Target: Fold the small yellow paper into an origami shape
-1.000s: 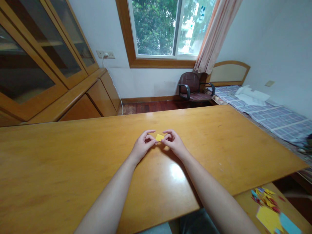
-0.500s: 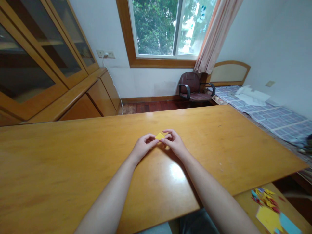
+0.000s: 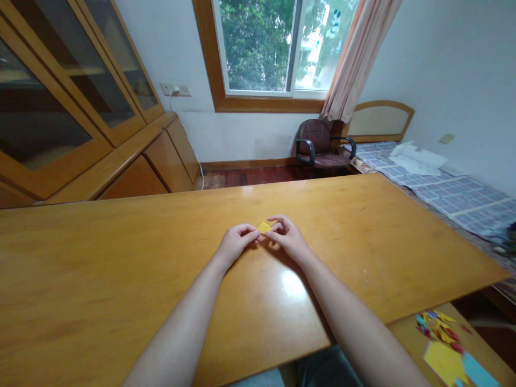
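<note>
A small folded piece of yellow paper is held between both hands, just over the wooden table. My left hand pinches its left corner between thumb and fingers. On the opposite side, my right hand grips the right corner with the thumb in front, its index finger arched above the paper. The fingertips behind the paper are partly hidden.
At lower right, a lower surface holds a pile of small colourful folded papers, yellow sheets and a light blue sheet. Beyond the table stand a chair, a bed and a glass-door cabinet.
The yellow paper has tilted slightly and shows a squarer outline. Both hands have shifted only a little, still gripping it.
</note>
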`<state>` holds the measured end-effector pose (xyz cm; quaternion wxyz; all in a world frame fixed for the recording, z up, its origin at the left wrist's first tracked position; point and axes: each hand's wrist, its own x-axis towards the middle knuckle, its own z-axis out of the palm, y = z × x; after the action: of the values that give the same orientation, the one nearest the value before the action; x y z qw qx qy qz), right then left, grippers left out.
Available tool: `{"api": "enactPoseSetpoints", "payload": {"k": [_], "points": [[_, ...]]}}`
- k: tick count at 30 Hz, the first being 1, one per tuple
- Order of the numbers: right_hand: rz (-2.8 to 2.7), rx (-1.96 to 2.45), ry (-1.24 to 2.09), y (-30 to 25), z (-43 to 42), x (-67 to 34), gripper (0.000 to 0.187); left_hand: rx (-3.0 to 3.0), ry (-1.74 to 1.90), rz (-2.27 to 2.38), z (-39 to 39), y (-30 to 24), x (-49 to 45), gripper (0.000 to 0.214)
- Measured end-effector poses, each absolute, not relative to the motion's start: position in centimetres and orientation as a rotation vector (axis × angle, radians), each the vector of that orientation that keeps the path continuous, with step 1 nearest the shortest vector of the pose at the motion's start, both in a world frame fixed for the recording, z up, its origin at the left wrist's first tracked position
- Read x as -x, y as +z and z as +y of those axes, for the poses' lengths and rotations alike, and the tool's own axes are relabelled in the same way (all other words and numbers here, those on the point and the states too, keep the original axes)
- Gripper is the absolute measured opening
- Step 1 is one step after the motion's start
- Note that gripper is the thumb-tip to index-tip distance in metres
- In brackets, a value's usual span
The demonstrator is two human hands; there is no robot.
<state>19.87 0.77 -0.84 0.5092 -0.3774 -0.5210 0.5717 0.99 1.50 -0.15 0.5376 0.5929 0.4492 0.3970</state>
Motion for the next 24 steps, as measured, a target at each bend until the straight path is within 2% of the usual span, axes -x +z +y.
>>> {"api": "enactPoseSetpoints", "payload": {"k": [11,21,24], "points": [[-1.244,0.923,1.351,-1.3,1.0,-19.99,0.038,-1.241,0.946,0.981,1.33,0.61,-1.23,0.025],[-1.185,0.926,1.347,-1.13,1.12,-20.06,0.038,-1.293,0.971,0.973,1.3,0.24,-1.2,0.035],[-1.193,0.921,1.363,-1.25,1.08,-20.09,0.038,-1.339,0.957,0.978,1.32,0.06,-1.21,0.03]]}}
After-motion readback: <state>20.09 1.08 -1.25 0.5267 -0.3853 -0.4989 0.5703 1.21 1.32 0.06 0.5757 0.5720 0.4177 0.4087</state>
